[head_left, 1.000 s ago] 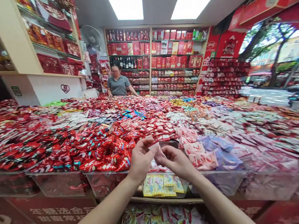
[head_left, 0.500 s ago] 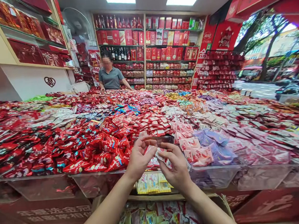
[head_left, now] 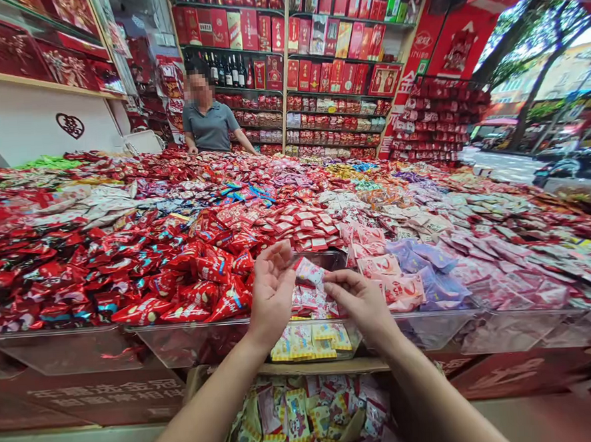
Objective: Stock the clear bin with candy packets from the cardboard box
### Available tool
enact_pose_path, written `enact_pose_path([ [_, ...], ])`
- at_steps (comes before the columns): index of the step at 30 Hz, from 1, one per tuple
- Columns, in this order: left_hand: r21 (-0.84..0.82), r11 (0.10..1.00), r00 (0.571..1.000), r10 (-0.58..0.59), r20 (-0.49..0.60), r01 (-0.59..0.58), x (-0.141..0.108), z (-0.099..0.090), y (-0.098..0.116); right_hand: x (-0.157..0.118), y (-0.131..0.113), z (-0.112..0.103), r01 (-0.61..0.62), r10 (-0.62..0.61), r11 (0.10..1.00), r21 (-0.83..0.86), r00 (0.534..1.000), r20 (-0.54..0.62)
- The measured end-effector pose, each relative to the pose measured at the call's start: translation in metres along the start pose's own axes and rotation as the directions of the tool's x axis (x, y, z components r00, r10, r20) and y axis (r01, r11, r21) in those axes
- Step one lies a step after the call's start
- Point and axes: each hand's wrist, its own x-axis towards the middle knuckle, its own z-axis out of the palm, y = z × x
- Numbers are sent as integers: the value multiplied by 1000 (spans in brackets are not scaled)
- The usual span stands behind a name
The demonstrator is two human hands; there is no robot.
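A small pink and white packet (head_left: 309, 272) is pinched at its right end between the thumb and fingers of my right hand (head_left: 358, 300). My left hand (head_left: 274, 285) is beside the packet's left end, fingers apart and curved upward, palm turned inward. Both hands are over a clear bin (head_left: 303, 346), where pink packets (head_left: 308, 301) lie above yellow ones (head_left: 295, 338). Below my forearms an open cardboard box (head_left: 284, 368) holds more yellow and pink packets (head_left: 297, 417).
Heaps of red packets (head_left: 179, 288) lie to the left, pink (head_left: 400, 288) and purple ones (head_left: 428, 266) to the right. Clear bin fronts (head_left: 193, 344) line the edge. A person (head_left: 210, 126) stands behind the display, before shelves of boxes.
My hands have moved apart, and the packet between them now shows, held by my right hand. My left fingers have opened. The camera view has tilted downward.
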Motion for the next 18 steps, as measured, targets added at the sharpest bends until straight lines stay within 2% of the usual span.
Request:
enact_pose_path([
  [2, 40, 996, 994, 81, -71, -78, -2, 0, -1, 13, -6, 1, -212, 211, 975, 63, 977, 30],
  [5, 86, 986, 982, 150, -118, -141, -5, -1, 0, 36, -11, 7, -406, 403, 913, 37, 913, 70],
  [9, 97, 985, 984, 153, -86, -145, -6, -2, 3, 64, -6, 21, -575, 578, 811, -109, 816, 4],
  [12, 100, 984, 985, 156, -71, -149, -6, -4, 3, 76, 9, 32, -630, 640, 750, -201, 768, -15],
  [15, 115, 982, 986, 159, -58, -151, -6, -6, 3, 74, 30, 40, -612, 639, 740, -280, 769, 11],
  [18, 126, 981, 987, 153, -47, -147, -7, -7, 3, 58, 50, 43, -489, 534, 808, -328, 843, 59],
])
